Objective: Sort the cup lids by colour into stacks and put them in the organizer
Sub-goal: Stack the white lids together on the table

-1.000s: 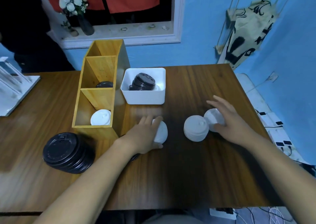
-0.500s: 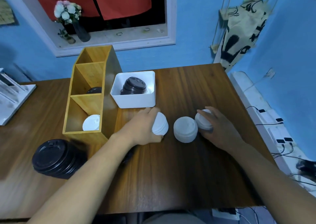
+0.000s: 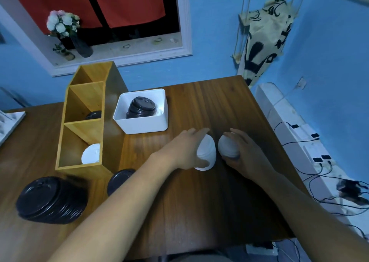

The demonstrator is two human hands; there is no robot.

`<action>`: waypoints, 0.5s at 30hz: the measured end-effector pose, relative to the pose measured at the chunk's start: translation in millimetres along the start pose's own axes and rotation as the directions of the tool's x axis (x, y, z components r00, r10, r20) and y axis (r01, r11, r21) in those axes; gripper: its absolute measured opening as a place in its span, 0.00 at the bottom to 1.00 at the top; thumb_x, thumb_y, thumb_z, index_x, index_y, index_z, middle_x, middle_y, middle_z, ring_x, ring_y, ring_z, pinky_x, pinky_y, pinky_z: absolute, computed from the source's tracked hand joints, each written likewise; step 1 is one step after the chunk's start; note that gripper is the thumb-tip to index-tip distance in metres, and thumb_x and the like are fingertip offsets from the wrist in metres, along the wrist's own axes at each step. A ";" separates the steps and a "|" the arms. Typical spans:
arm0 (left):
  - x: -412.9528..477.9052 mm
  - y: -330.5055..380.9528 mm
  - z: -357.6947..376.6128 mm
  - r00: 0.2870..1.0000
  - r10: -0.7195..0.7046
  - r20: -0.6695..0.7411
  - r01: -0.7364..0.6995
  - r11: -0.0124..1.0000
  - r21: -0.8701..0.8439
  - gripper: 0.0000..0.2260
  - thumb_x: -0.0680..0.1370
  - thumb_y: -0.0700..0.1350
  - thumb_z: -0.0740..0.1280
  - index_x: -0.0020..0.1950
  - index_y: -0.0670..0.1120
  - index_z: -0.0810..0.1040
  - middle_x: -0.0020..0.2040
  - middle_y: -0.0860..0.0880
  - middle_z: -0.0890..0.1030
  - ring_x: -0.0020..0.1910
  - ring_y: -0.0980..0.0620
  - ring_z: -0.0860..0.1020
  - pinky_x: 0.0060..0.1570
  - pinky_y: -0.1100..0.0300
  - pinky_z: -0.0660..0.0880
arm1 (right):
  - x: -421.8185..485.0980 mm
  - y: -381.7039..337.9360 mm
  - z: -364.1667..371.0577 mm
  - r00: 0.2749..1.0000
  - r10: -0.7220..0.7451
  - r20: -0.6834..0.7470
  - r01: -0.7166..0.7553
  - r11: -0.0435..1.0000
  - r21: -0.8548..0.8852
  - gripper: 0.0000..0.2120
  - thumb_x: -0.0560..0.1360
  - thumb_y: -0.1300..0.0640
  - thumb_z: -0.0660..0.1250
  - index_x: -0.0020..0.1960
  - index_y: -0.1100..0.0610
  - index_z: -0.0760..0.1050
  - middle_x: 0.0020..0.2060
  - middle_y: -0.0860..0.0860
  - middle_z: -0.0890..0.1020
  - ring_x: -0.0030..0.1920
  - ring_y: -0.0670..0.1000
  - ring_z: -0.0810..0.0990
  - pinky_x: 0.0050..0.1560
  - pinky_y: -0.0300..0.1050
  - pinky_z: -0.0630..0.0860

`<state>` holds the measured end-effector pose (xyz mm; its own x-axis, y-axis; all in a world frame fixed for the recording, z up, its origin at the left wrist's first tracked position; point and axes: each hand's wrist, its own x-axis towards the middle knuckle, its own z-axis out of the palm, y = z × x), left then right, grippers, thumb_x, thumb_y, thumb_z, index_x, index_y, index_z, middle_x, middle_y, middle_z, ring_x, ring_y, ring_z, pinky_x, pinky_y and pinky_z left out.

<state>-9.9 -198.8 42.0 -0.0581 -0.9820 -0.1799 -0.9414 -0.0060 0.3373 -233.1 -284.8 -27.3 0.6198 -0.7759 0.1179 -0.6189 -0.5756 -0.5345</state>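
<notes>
Two forearms in frame, both bare along their whole visible length, up to the lower edge. Wrists bare. Left hand [image 3: 186, 151] and right hand [image 3: 248, 158] bare-skinned. Right forearm sits in dimmer light than the left.

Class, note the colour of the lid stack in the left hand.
White lid stack, best in head view.

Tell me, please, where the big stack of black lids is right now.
In the head view, the big stack of black lids stands at the near left of the table, just in front of the wooden organizer.
</notes>
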 end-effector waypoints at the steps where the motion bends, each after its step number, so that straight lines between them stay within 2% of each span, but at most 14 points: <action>1: -1.1 -2.2 3.2 1.000 -0.001 0.009 0.001 1.000 -0.021 0.48 0.73 0.61 0.76 0.84 0.55 0.51 0.70 0.49 0.71 0.68 0.46 0.70 0.62 0.52 0.73 | -0.6 0.9 0.4 1.000 -0.005 0.002 0.005 1.000 0.013 0.39 0.70 0.49 0.78 0.76 0.47 0.63 0.76 0.46 0.62 0.73 0.51 0.65 0.70 0.52 0.67; 4: -6.5 -4.2 10.5 1.000 0.008 -0.005 -0.008 1.000 -0.030 0.49 0.73 0.62 0.74 0.84 0.59 0.45 0.66 0.51 0.71 0.61 0.50 0.73 0.54 0.55 0.76 | -3.8 -0.8 -0.9 0.998 0.023 -0.054 -0.019 0.997 0.075 0.39 0.69 0.49 0.79 0.75 0.49 0.64 0.75 0.48 0.65 0.72 0.51 0.66 0.68 0.47 0.66; 6: -8.1 -2.4 13.1 0.999 0.018 -0.031 -0.017 1.000 0.022 0.49 0.74 0.63 0.73 0.84 0.60 0.43 0.66 0.51 0.71 0.55 0.51 0.74 0.45 0.58 0.77 | -4.3 -5.5 -6.3 0.981 0.043 -0.191 -0.014 0.988 0.152 0.38 0.69 0.50 0.79 0.74 0.52 0.66 0.72 0.50 0.69 0.70 0.50 0.68 0.67 0.46 0.67; 8: -6.7 -0.3 14.2 0.999 0.020 -0.035 -0.018 0.998 0.059 0.50 0.74 0.63 0.73 0.84 0.59 0.42 0.66 0.50 0.71 0.50 0.52 0.75 0.39 0.60 0.74 | -2.9 -14.9 -15.6 0.954 0.001 -0.300 0.070 0.972 0.226 0.37 0.69 0.49 0.78 0.73 0.54 0.67 0.70 0.50 0.72 0.69 0.47 0.69 0.66 0.43 0.68; 10: -4.7 0.8 16.5 0.999 0.004 -0.041 -0.002 0.999 0.054 0.51 0.74 0.62 0.75 0.84 0.58 0.41 0.67 0.49 0.71 0.52 0.50 0.77 0.41 0.59 0.75 | -0.7 -30.3 -22.3 0.953 -0.093 -0.287 0.171 0.951 0.259 0.37 0.69 0.47 0.78 0.73 0.54 0.67 0.70 0.48 0.73 0.69 0.44 0.70 0.65 0.39 0.69; 11: -4.3 0.7 18.1 0.998 -0.018 -0.053 0.019 1.000 0.019 0.53 0.73 0.62 0.76 0.84 0.58 0.40 0.70 0.49 0.72 0.55 0.48 0.78 0.45 0.57 0.77 | 0.6 -39.6 -23.0 0.959 -0.140 -0.248 0.206 0.942 0.265 0.37 0.69 0.45 0.77 0.73 0.53 0.67 0.70 0.47 0.72 0.69 0.44 0.70 0.65 0.38 0.69; 13: -6.7 0.4 21.1 0.992 -0.074 -0.102 0.059 0.988 -0.142 0.57 0.70 0.61 0.79 0.83 0.57 0.39 0.74 0.50 0.72 0.62 0.47 0.79 0.55 0.53 0.79 | 4.3 -56.0 -19.2 0.965 -0.201 -0.171 0.242 0.932 0.270 0.37 0.69 0.39 0.74 0.74 0.51 0.67 0.71 0.45 0.71 0.69 0.42 0.70 0.66 0.37 0.68; 15: -10.8 -0.7 28.7 0.976 -0.119 -0.183 0.059 0.950 -0.307 0.56 0.68 0.58 0.81 0.82 0.56 0.44 0.69 0.52 0.77 0.60 0.49 0.81 0.53 0.56 0.79 | 8.7 -64.9 -12.7 0.965 -0.225 -0.134 0.254 0.929 0.270 0.38 0.69 0.36 0.72 0.74 0.49 0.67 0.72 0.44 0.70 0.69 0.43 0.70 0.67 0.39 0.70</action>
<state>-18.1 -182.8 17.2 0.1164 -0.9921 -0.0470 -0.7956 -0.1215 0.5935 -193.7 -257.5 19.1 0.6726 -0.6538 0.3466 -0.2870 -0.6622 -0.6922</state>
